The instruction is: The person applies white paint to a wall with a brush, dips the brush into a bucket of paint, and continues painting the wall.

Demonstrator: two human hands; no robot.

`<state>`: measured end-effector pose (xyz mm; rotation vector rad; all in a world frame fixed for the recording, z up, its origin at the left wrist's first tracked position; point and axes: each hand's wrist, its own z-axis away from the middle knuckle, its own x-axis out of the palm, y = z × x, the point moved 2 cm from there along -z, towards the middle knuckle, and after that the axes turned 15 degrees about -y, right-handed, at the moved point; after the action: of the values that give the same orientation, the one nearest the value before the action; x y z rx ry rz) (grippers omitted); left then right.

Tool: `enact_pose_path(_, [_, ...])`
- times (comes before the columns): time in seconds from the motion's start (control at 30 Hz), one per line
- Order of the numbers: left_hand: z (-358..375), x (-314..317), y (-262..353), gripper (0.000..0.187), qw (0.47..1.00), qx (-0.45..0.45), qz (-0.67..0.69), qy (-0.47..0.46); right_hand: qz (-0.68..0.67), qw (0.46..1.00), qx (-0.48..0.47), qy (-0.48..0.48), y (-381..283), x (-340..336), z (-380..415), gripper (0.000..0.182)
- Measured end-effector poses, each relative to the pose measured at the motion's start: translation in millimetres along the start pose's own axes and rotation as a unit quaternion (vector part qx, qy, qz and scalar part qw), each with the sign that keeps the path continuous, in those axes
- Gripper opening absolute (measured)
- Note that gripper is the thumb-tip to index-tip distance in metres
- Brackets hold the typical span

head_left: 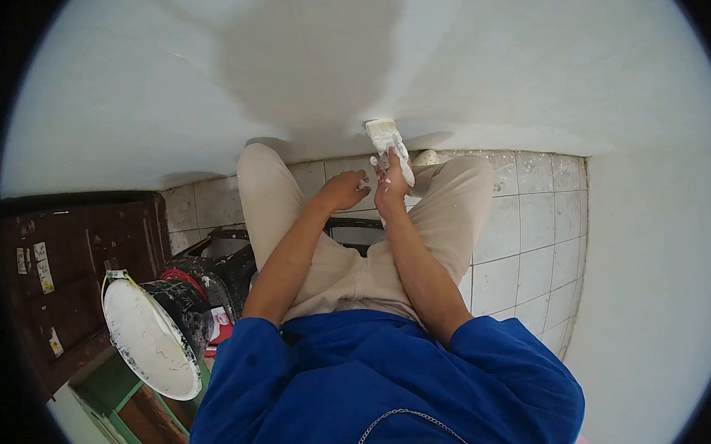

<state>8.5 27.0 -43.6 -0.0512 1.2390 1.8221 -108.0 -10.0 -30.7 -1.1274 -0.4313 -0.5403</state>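
My right hand (pixel 394 187) is closed around a paintbrush (pixel 382 133) smeared with white paint. The brush points forward, its wide bristles touching or very near the pale wall (pixel 507 64). White paint also marks the fingers of that hand. Just to its left, my left hand (pixel 343 191) hangs between my knees with its fingers loosely bent and apart, with nothing seen in it. Some white specks show on its fingertips. The lower part of the brush handle is hidden by my right hand.
Left of me, a black bucket (pixel 186 302) with white paint inside stands tilted in view, near a dark paint-spattered stool (pixel 229 263). Beyond are a brown door (pixel 79 250) and a green-framed piece (pixel 129 398). White floor tiles (pixel 496 251) meet a side wall (pixel 652 280) on the right.
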Motion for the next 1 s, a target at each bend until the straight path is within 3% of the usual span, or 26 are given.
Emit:
enact_pose_path(0.57, [-3,4,-14,0.04,1.0,-0.013,-0.021,-0.014,-0.008,1.0,0.012,-0.001,-4,-1,5,0.037])
enact_pose_path(0.67, [-3,6,-15,0.041,1.0,-0.009,-0.022,-0.02,0.042,0.998,-0.015,-0.036,-9,1,-7,0.036])
enact_pose_path(0.8, [3,6,-14,0.042,1.0,-0.003,-0.017,-0.003,0.009,0.998,-0.02,-0.057,-25,13,11,0.03])
enact_pose_path(0.93, [-1,5,-12,0.043,0.999,-0.015,-0.018,-0.037,0.037,0.999,-0.016,0.01,-11,1,11,0.029])
enact_pose_path(1.0, [-4,6,-14,0.044,0.999,-0.011,-0.02,-0.042,0.024,0.999,-0.027,-0.009,-8,1,-1,0.028])
